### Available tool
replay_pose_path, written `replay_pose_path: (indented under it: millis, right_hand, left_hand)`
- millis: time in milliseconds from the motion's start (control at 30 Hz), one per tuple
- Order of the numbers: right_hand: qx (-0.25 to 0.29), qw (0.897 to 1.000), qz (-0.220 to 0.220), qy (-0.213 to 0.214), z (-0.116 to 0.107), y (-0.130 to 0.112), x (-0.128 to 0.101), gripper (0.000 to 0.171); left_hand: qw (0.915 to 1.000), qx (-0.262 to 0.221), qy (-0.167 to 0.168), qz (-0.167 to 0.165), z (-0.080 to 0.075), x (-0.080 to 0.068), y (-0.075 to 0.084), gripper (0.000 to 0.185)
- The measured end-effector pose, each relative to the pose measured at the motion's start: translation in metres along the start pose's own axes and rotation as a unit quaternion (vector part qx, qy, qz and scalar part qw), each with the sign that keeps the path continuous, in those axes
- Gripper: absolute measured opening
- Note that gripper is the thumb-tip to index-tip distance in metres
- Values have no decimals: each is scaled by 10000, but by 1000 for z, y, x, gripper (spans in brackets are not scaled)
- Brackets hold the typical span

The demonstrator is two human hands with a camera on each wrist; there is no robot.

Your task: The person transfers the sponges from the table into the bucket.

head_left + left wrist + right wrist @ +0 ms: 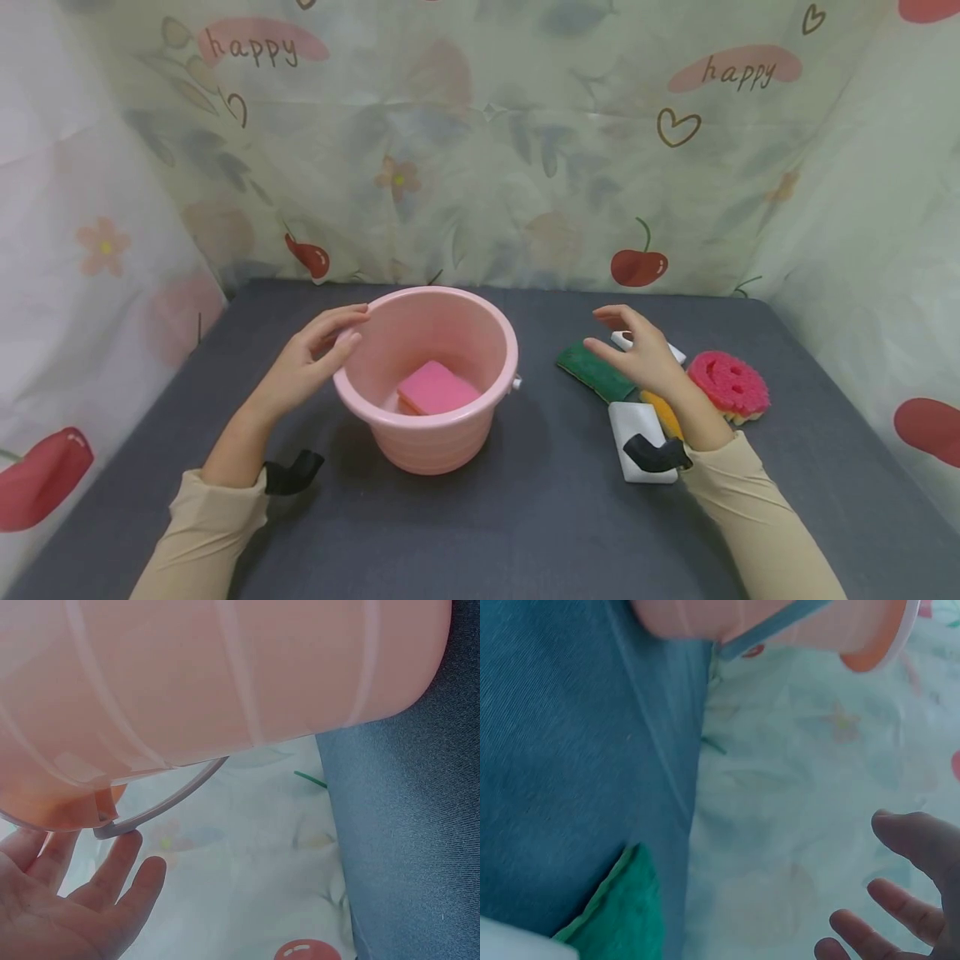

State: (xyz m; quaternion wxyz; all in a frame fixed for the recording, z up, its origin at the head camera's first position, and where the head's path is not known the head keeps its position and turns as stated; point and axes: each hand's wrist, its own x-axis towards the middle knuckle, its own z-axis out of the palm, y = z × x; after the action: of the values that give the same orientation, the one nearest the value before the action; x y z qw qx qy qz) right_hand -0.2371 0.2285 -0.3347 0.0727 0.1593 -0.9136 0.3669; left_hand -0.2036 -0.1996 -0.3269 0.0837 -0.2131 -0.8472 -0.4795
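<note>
The left hand (pixel 311 362) is reaching in from the lower left, forearm angled up across the dark grey surface (pixel 525 517), and its fingers (pixel 341 321) are lying relaxed and nearly straight against the rim of the pink plastic bucket (pixel 450 433) — touching the lip, not curling round it. In the left wrist view the left hand (pixel 67 907) is showing an open palm just below the bucket (pixel 225 675), whose wall is smooth, faintly ribbed and slightly translucent, with a thin grey wire handle (pixel 161 806) hanging down its side.

The bucket is standing upright near the middle of the surface, round and tapering toward its base. A pink rectangular sponge (pixel 437 388) is lying tilted on its floor.

The right hand (pixel 637 354) is hovering above a cluster of cleaning things to the right of the bucket, wrist raised, fingers (pixel 611 315) spread loosely and gripping nothing; in the right wrist view the fingers (pixel 907 915) are slightly bent in the air. Beneath it a green scouring pad (pixel 592 372) is lying flat, coarse and fibrous. Partly hidden by the hand and sleeve are a white block-shaped sponge (pixel 637 425) — smooth-faced — and a yellow piece (pixel 663 412) that cannot be told more exactly. Just to the right, a round pink smiley-face sponge (pixel 727 383) with a bumpy, scalloped edge is resting on the surface. Thin floral fabric (pixel 480 167) printed with cherries is hanging behind.
</note>
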Motion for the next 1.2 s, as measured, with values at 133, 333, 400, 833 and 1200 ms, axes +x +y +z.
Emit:
replay_pose_path:
  millis: [133, 333, 400, 833, 1200]
  right_hand:
    - [-82, 9994, 315, -96, -2, 11, 0, 51]
    - [-159, 9973, 636, -338, -5, 25, -1, 56]
    - [-215, 9961, 723, -447, -5, 29, -2, 58]
    - [-277, 9907, 954, -928, 9, 54, 1, 67]
    - [-654, 9854, 997, -1212, 18, 55, 5, 78]
  left_hand:
    - [10000, 10, -15, -30, 0, 0, 0, 35]
    - [10000, -31, -20, -23, 0, 0, 0, 35]
    - [10000, -21, -15, -20, 0, 0, -1, 35]
    - [10000, -3, -10, -5, 0, 0, -2, 35]
    - [10000, 41, 0, -16, 0, 0, -2, 35]
